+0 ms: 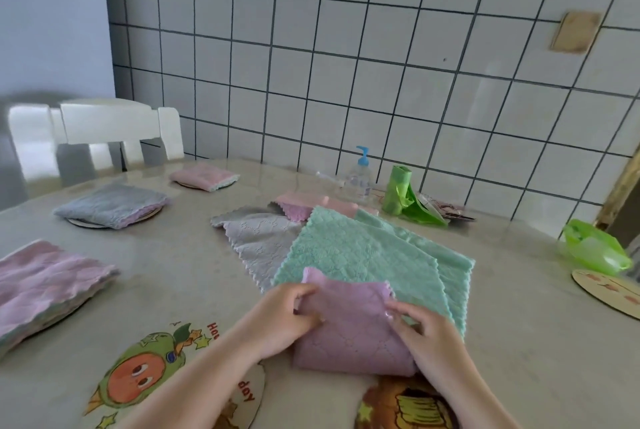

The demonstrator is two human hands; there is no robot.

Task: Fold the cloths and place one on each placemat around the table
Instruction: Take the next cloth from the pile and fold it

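Both grips pinch the purple cloth (349, 324) at the bench's near edge: left hand (284, 317), right hand (422, 331); the fold runs edgewise.

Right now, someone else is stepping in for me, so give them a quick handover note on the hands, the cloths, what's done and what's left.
Left hand and right hand both pinch the purple cloth, mid-fold at the near edge.
Done: folded cloths lie on three placemats on the left, the pink cloth, grey cloth and striped pink cloth.
Left: finish the purple fold; the cartoon placemat, pumpkin placemat and right placemat hold no folded cloth. The unfolded pile lies mid-table.
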